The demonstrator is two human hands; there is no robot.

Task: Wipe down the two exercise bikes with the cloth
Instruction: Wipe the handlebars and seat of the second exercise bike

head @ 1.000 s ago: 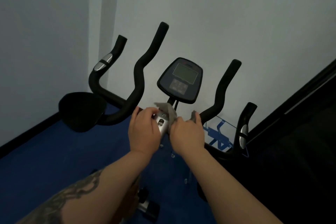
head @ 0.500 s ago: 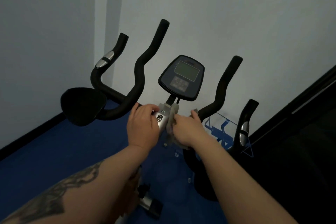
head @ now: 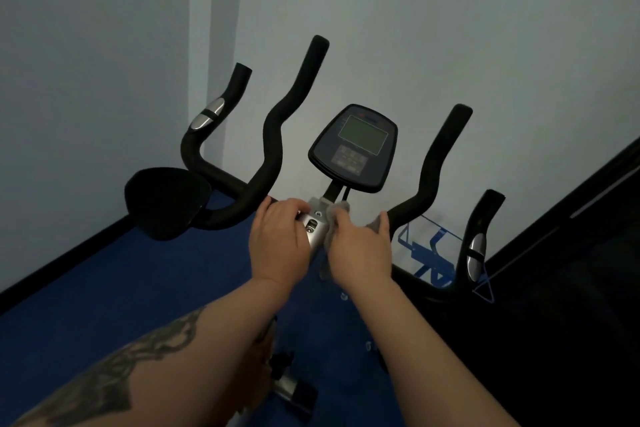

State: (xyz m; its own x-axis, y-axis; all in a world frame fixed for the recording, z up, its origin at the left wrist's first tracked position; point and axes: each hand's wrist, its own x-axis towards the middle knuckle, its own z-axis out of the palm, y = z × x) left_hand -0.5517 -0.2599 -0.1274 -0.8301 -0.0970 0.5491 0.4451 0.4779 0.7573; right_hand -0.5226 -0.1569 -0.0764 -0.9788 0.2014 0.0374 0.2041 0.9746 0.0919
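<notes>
An exercise bike with black curved handlebars (head: 273, 121) and a dark console (head: 356, 147) stands in front of me. My left hand (head: 277, 243) grips the silver clamp (head: 313, 227) at the middle of the handlebars. My right hand (head: 360, 250) holds a grey cloth (head: 332, 218) bunched against the right side of that clamp, just under the console stem. Part of the cloth hangs below my right hand. Only one bike is in view.
A black elbow pad (head: 166, 201) sits on the left handlebar. Pale walls meet in a corner behind the bike. The floor (head: 104, 288) is blue, with a blue logo (head: 433, 253) at the right. A dark panel (head: 571, 270) fills the right side.
My right hand with the cloth has shifted slightly along the clamp under the console stem. My left hand keeps its grip on the clamp.
</notes>
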